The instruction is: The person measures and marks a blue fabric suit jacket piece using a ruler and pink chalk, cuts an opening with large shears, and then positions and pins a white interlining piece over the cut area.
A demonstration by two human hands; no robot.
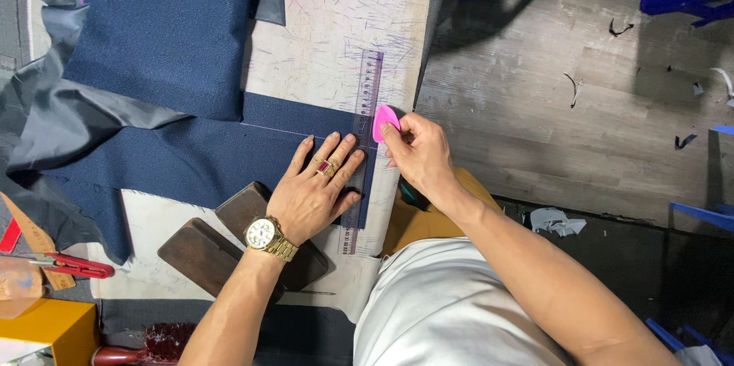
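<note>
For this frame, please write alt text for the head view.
A left hand presses a clear ruler onto navy fabric while the right hand holds pink tailor's chalk at its edge. Two dark wooden blocks lie near the wrist.

Even, fairly bright overhead light, soft shadows under both arms, sharp focus, slight wide-angle stretch at edges.

A pale worn counter (336,22), scored all over with purple and blue chalk strokes, carries navy blue woven cloth (164,29) spread across its left and middle. A clear plastic ruler (365,106) lies on the cloth's right edge. Two dark brown wooden blocks (206,255) rest near the front edge, red-handled scissors (65,264) at far left.
</note>
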